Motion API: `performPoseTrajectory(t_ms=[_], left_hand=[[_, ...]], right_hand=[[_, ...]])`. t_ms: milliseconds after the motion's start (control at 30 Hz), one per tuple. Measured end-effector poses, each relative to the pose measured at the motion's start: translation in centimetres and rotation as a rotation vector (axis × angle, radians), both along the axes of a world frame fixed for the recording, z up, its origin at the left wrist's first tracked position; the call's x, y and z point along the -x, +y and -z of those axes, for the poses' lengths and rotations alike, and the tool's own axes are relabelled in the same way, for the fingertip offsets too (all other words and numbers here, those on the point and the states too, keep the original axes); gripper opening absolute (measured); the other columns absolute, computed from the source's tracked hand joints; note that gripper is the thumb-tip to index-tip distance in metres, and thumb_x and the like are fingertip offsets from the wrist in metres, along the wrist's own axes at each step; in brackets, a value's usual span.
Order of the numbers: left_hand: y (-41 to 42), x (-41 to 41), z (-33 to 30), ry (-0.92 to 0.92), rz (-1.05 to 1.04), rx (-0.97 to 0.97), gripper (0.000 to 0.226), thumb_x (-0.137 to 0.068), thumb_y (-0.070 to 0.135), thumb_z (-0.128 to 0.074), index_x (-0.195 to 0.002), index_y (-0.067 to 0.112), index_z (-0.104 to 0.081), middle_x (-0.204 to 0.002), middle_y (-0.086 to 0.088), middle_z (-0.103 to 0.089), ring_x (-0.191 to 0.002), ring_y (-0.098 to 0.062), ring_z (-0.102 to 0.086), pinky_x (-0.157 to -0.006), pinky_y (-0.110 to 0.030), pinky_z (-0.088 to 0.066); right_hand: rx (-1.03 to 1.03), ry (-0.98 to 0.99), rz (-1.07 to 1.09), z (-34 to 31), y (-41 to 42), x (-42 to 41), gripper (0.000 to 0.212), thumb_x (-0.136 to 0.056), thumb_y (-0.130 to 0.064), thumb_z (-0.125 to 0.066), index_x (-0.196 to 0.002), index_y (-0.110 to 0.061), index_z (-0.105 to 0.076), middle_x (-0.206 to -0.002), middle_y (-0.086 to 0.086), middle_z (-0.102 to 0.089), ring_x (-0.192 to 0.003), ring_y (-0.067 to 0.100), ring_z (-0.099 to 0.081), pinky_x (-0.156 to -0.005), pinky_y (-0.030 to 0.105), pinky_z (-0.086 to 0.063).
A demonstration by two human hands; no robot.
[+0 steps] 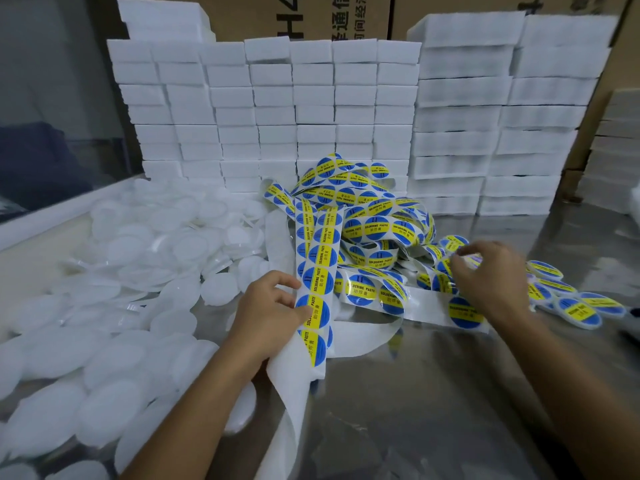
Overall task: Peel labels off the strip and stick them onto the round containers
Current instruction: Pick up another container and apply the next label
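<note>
Stacked white foam blocks (263, 109) and cardboard boxes (346, 15) wall off the back of a shiny metal table (433, 393). On it the label strip (317, 268) lies in a loose tangle near the middle, one run rising up to the left hand (270, 313), which grips it between thumb and curled fingers, bare backing paper trailing below. Unlabelled round containers (138, 258) are heaped just left of the tangle; finished ones (571, 306) lie in a row to the right. The right hand (491, 275) reaches, palm down, over the nearest of these, fingertips bent and pinching what looks like a label or container; motion blur hides which. Likely trouble: loops of strip crossing each other could snag as it is pulled, a peeled label could fold onto itself, or land off-centre. Both forearms reach forward and are bare
</note>
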State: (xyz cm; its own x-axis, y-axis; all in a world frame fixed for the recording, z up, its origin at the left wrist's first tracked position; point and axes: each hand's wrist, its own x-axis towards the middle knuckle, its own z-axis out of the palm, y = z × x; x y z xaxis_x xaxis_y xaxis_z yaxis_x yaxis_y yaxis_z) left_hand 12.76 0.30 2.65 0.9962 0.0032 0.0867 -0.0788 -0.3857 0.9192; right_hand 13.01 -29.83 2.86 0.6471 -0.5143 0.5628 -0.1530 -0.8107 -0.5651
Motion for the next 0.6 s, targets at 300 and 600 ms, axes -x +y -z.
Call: performPoseTrajectory(t_ms=[300, 600], left_hand=[[-0.1, -0.3, 0.1, -0.055, -0.001, 0.365, 0.021, -0.08, 0.002, -0.076, -0.09, 0.019, -0.069, -0.081, -0.001, -0.076, -0.07, -0.016, -0.074, -0.059, -0.029, -0.056], [0.2, -0.4, -0.5, 0.025, -0.024, 0.684, 0.019, -0.087, -0.006, -0.064, -0.089, 0.013, -0.066, -0.079, -0.007, -0.073, -0.063, -0.019, -0.07, -0.059, -0.03, -0.057]], right_hand=[[0.079, -0.237, -0.652, -1.0, 12.1, 4.0, 0.017, -0.088, -0.024, -0.068, -0.075, -0.013, -0.067, -0.062, -0.008, -0.063, -0.056, 0.009, -0.057, -0.056, 0.03, -0.048], [-0.075, 0.073, -0.914, 1.5, 11.6, 5.3, 0.047, -0.084, -0.01, -0.061, -0.126, -0.032, -0.052, -0.059, -0.012, -0.062, -0.051, 0.01, -0.057, -0.054, 0.023, -0.042]])
